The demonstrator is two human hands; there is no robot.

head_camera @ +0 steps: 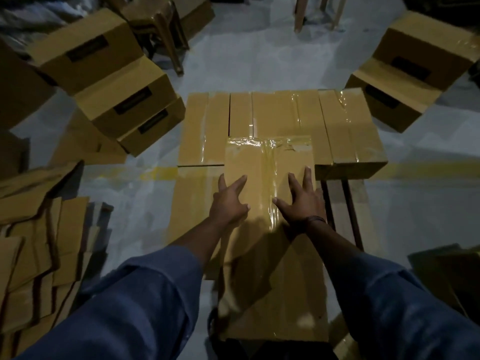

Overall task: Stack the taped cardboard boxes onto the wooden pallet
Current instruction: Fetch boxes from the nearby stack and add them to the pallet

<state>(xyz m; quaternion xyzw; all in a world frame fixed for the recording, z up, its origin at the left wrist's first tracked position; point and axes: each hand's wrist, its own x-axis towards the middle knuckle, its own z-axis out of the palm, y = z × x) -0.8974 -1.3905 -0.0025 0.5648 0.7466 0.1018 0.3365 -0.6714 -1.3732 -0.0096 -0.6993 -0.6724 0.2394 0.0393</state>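
Top box: a long taped box point(249, 162) is lying flat, apparently over the lower layer, running from the near edge toward the middle. Clear tape is shining along its seam and across its far end.
Left hand: the left hand point(228, 201) is resting palm down on the lid near the left edge, with straight, spread fingers curling round nothing.
Right hand: the right hand point(302, 201) is lying flat and spread near the right edge, thumb pointing inward, gripping nothing.
Why flat: both palms are probably sliding or seating the box square against its neighbours, not lifting it.
Lower layer: other taped boxes point(202, 126) are sitting side by side beneath and beyond it, long sides touching, so rows are packing tight.
Pallet: the wooden pallet point(345, 203) is showing bare dark slats just right of the top box; that spot is likely waiting for a box.
Supply: loose boxes point(122, 100) are piling up on the floor at left, with more at right, within reach of the pallet.
Clutter: flattened cardboard point(39, 229) is lying at near left, and chair legs point(166, 40) are standing at the far side.
Risk: an overhanging near end could be tipping if released crooked.
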